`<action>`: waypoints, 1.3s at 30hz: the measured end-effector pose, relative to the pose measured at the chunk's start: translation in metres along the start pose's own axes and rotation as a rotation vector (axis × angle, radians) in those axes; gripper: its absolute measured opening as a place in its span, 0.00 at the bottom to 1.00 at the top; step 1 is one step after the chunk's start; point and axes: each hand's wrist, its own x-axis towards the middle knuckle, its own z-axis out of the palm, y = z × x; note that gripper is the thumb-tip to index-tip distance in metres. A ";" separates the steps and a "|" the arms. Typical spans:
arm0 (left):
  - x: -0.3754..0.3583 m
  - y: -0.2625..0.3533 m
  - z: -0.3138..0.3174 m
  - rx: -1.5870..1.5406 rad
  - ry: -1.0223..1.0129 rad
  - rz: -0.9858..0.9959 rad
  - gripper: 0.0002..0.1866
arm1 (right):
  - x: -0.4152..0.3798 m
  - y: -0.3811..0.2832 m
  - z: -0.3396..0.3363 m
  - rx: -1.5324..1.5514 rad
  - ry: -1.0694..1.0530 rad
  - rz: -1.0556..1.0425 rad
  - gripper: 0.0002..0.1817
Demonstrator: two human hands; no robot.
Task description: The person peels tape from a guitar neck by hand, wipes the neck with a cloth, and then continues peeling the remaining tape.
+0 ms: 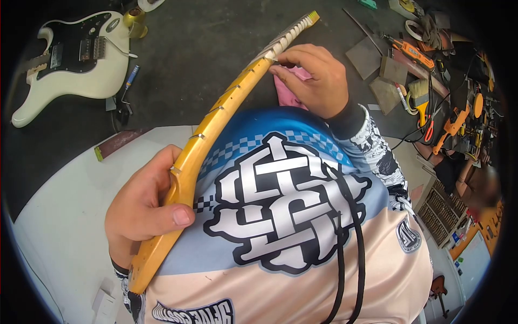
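Note:
A yellow-varnished guitar neck point(233, 100) slants across my view, its wider headstock point(145, 264) at lower left and its narrow-looking far end over the table. My left hand point(143, 200) is wrapped round the neck where it meets the headstock, thumb on top. Whitish strips of masking tape point(286, 39) cover the far half of the fretboard; the nearer frets are bare. My right hand point(315, 78) is closed in a pinch on a small piece of the tape at the neck's edge. A pink cloth point(288, 86) shows beneath that hand; whether the fingers grip it is hidden.
On the dark tabletop, a white electric guitar body point(75, 65) lies at left beside a blue-handled tool point(131, 77). At right are an orange rotary tool point(411, 51), a brush point(420, 97), scissors point(429, 129) and metal plates point(364, 56). Another person point(480, 186) is at far right.

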 end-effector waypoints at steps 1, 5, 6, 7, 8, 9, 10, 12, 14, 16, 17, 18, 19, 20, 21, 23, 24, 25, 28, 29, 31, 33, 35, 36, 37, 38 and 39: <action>0.000 0.000 0.000 0.001 0.001 0.001 0.51 | 0.000 -0.002 0.001 0.017 0.005 0.014 0.10; 0.001 -0.001 0.000 0.002 -0.005 0.006 0.51 | 0.003 -0.003 -0.003 -0.016 -0.008 -0.006 0.09; 0.001 -0.002 -0.001 0.002 -0.006 0.010 0.51 | 0.003 -0.004 -0.002 -0.013 -0.013 0.001 0.09; 0.001 -0.002 -0.001 0.004 -0.008 0.014 0.51 | 0.003 -0.004 -0.001 -0.010 -0.017 0.009 0.09; 0.001 -0.002 -0.002 0.009 -0.010 0.012 0.51 | 0.003 -0.004 -0.001 -0.007 -0.021 0.018 0.08; 0.001 -0.003 -0.002 0.013 -0.012 0.009 0.51 | 0.004 -0.004 -0.002 -0.003 -0.042 0.034 0.08; 0.001 -0.003 -0.003 0.018 -0.013 0.005 0.51 | 0.005 -0.004 -0.002 0.002 -0.064 0.051 0.07; 0.000 -0.005 -0.003 0.011 -0.004 0.011 0.51 | 0.009 -0.004 -0.003 0.026 -0.095 0.071 0.07; 0.000 -0.005 -0.002 0.010 -0.004 0.007 0.51 | 0.013 0.000 -0.003 0.062 -0.115 0.078 0.07; 0.001 -0.003 -0.002 0.015 -0.012 0.000 0.51 | 0.019 0.000 -0.006 -0.020 -0.171 0.032 0.08; 0.000 -0.003 -0.004 -0.039 -0.047 -0.019 0.46 | 0.022 0.000 -0.007 -0.063 -0.199 0.007 0.08; -0.002 -0.001 -0.008 -0.092 -0.082 -0.039 0.41 | 0.024 0.001 -0.009 -0.076 -0.237 -0.016 0.08; -0.003 0.000 -0.010 -0.147 -0.115 -0.058 0.38 | 0.027 0.003 -0.012 -0.088 -0.275 -0.040 0.09; -0.004 0.002 -0.010 -0.155 -0.114 -0.068 0.38 | 0.029 0.004 -0.014 -0.099 -0.315 -0.065 0.09; -0.005 0.004 -0.008 -0.163 -0.113 -0.079 0.38 | 0.032 0.006 -0.016 -0.126 -0.341 -0.109 0.09; -0.004 0.005 -0.005 -0.171 -0.114 -0.085 0.38 | 0.039 0.010 -0.022 -0.183 -0.392 -0.201 0.10; -0.004 0.006 -0.005 -0.171 -0.116 -0.083 0.38 | 0.043 0.009 -0.025 -0.237 -0.395 -0.243 0.08; -0.004 0.007 -0.005 -0.170 -0.118 -0.080 0.38 | 0.048 0.007 -0.029 -0.292 -0.396 -0.287 0.07; -0.005 0.005 -0.010 -0.098 -0.126 -0.073 0.38 | 0.049 0.003 -0.038 -0.345 -0.391 -0.351 0.08; -0.005 0.012 -0.007 -0.087 -0.126 -0.092 0.39 | 0.050 0.003 -0.042 -0.346 -0.385 -0.367 0.09; -0.004 0.017 -0.010 0.011 -0.134 -0.097 0.38 | 0.047 -0.002 -0.051 -0.265 -0.370 -0.307 0.13; -0.003 0.017 -0.007 0.025 -0.128 -0.088 0.39 | 0.036 0.002 -0.059 -0.181 -0.407 -0.253 0.23; -0.002 0.017 -0.003 -0.028 -0.101 -0.053 0.40 | 0.025 0.005 -0.055 -0.137 -0.330 -0.185 0.27; -0.002 0.018 -0.003 0.020 -0.104 -0.066 0.40 | 0.019 0.007 -0.052 -0.116 -0.289 -0.149 0.29; -0.003 0.019 -0.004 0.071 -0.106 -0.077 0.40 | 0.015 0.008 -0.046 -0.036 -0.236 -0.121 0.31; -0.003 0.020 -0.004 0.124 -0.108 -0.090 0.40 | 0.009 0.009 -0.037 0.021 -0.179 -0.077 0.30; -0.003 0.021 -0.003 0.128 -0.100 -0.086 0.40 | 0.003 0.009 -0.028 0.078 -0.122 -0.032 0.30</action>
